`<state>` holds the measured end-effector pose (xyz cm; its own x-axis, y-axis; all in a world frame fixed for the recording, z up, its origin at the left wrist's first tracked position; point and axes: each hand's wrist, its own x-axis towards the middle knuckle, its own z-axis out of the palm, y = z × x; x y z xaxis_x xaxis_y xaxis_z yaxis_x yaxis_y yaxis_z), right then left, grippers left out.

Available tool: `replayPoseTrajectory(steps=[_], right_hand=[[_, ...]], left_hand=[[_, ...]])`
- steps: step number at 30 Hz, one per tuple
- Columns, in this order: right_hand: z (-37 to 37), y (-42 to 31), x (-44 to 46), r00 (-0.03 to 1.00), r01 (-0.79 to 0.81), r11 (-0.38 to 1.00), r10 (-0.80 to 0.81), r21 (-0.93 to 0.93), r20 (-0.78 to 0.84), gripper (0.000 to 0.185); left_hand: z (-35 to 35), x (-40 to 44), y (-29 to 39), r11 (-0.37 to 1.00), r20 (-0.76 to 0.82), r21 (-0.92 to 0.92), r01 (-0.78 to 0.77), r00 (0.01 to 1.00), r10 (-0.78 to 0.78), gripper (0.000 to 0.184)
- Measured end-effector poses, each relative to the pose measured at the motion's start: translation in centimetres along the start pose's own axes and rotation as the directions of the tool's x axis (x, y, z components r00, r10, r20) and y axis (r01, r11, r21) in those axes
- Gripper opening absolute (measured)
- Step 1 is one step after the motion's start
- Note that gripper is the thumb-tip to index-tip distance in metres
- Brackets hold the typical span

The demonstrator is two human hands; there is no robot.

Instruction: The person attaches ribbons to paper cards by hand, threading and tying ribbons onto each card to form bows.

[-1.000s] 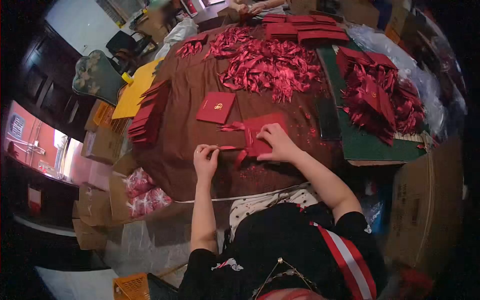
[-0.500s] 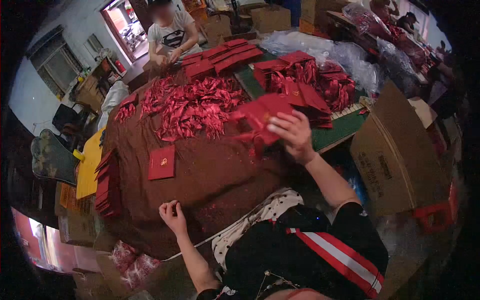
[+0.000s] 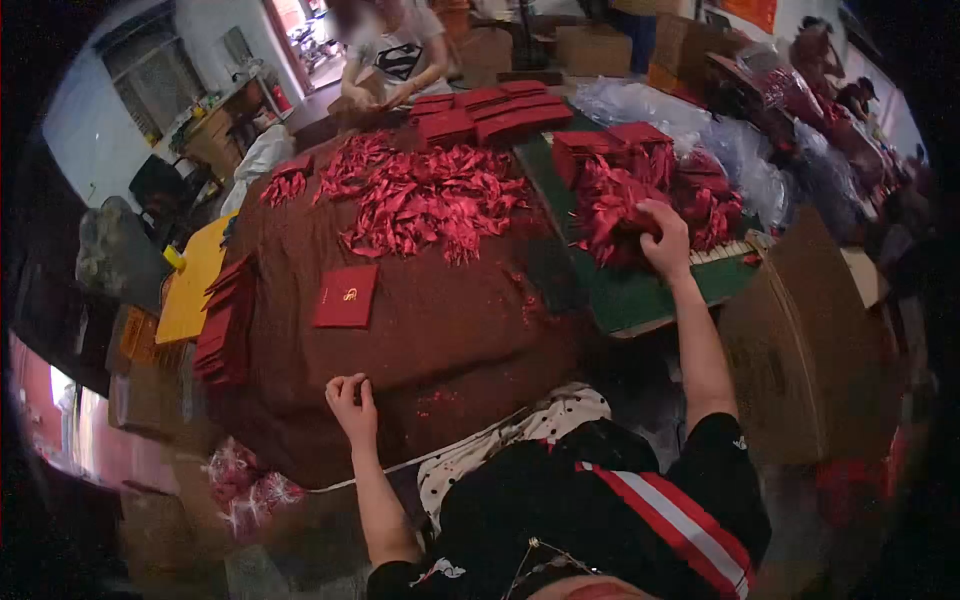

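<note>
My right hand is at the ribboned red packets on the green board, its fingers closed at their edge; whether it grips one is too blurred to tell. Over the near part of the brown cloth, my left hand has its fingers curled together, and what they hold, if anything, is too small to make out. A flat red card with a gold emblem lies on the cloth beyond my left hand. Farther back is a heap of red ribbons.
Red cards stand in a row at the left edge, beside a yellow board. More red stacks lie at the back, near a person. Clear plastic and an open carton are on the right.
My right hand has carried a red packet from the cloth to the pile on the green board. My left hand has let go of the ribbon. The view has turned toward the right.
</note>
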<state>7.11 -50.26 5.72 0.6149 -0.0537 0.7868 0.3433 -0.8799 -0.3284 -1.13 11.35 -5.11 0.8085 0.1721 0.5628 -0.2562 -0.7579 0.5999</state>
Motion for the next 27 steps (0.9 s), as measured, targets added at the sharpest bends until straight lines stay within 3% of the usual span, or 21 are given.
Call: replayPoseTrajectory(steps=[2,3,4,7,9,10,11,16,20,23,27], right_hand=[[-0.1,-1.0,-0.1,1.0,-0.023,0.997,0.022,-0.068,-0.019,0.044],[0.8,-0.2,-0.5,0.993,0.062,0.996,-0.067,-0.06,-0.098,0.044],[0.3,-2.7,-0.2,0.983,0.081,0.981,-0.108,-0.177,-0.149,0.038],[2.1,-5.8,0.0,0.955,0.18,0.977,-0.203,-0.118,-0.219,0.026],[4.0,-9.4,0.2,0.952,0.277,0.96,-0.281,-0.049,-0.125,0.024],[5.5,-11.0,0.2,0.964,0.267,0.959,-0.264,0.092,-0.043,0.023],[7.0,-12.6,0.2,0.951,0.306,0.945,-0.309,0.117,0.005,0.024],[16.0,-17.3,0.0,0.843,0.373,0.88,-0.454,0.294,0.289,0.028],[21.4,-19.1,0.6,0.789,0.354,0.872,-0.473,0.337,0.394,0.027],[25.7,-20.6,1.8,0.771,0.39,0.835,-0.526,0.388,0.358,0.026],[31.1,-23.0,5.1,0.717,0.455,0.827,-0.56,0.33,0.415,0.029]], left_hand=[[0.1,0.0,0.9,0.998,-0.055,0.064,-0.023,0.998,0.026,0.009],[-0.2,0.0,0.5,0.997,-0.043,0.072,-0.019,0.999,0.022,0.01],[-0.1,0.1,0.1,0.997,-0.024,0.07,-0.02,0.999,0.022,0.011],[-0.2,0.3,0.8,0.997,-0.064,0.075,-0.015,0.998,0.02,0.012],[-0.2,0.3,1.1,0.998,-0.038,0.056,0.043,0.998,-0.041,0.012],[-0.1,0.4,1.0,0.997,-0.045,0.068,0.02,0.999,-0.017,0.011],[-0.1,0.5,0.9,0.997,-0.051,0.08,-0.005,0.999,0.009,0.011],[-0.2,0.4,0.8,0.996,-0.026,0.084,-0.007,1.0,0.009,0.011],[-0.2,0.2,1.3,0.997,-0.038,0.073,0.028,0.999,-0.025,0.013],[-0.2,0.3,1.7,0.996,-0.041,0.067,0.061,0.997,-0.058,0.014],[-0.2,0.5,1.7,0.994,-0.025,0.044,0.096,0.995,-0.095,0.014]])
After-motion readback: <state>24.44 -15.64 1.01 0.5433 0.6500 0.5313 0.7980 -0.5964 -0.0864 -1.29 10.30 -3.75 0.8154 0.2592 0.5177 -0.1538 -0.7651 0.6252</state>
